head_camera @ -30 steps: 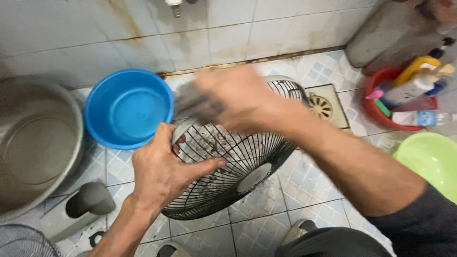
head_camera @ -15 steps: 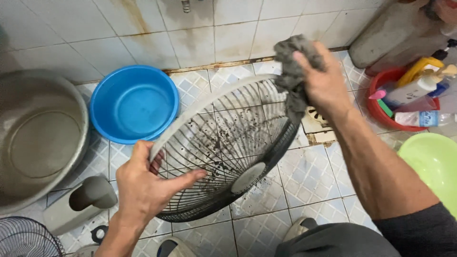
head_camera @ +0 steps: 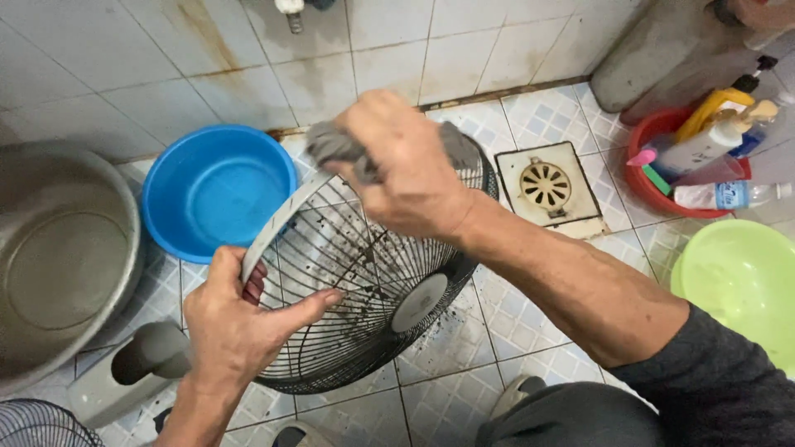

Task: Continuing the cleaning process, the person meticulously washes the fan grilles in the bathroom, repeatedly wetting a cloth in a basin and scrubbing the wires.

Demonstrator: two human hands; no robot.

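A round black wire fan grille point(head_camera: 364, 290), dirty with dark dust, stands tilted on the tiled floor. My left hand point(head_camera: 236, 319) grips its near left rim, thumb lying across the wires. My right hand point(head_camera: 406, 170) is closed on a grey rag point(head_camera: 331, 145) and presses it against the grille's upper rim. The white hub disc point(head_camera: 418, 302) of the grille shows below my right wrist. Part of the far rim is hidden behind my right hand.
A blue plastic basin point(head_camera: 215, 190) sits at the back left, a large metal basin point(head_camera: 58, 257) at far left. A square floor drain point(head_camera: 546, 186), a red basket of bottles point(head_camera: 704, 157) and a green basin point(head_camera: 741, 277) lie right. Another grille point(head_camera: 37, 426) is bottom left.
My right hand has swept the rag from the grille's upper right rim leftward to its upper left rim. The grille has tilted a little; my left hand keeps its hold.
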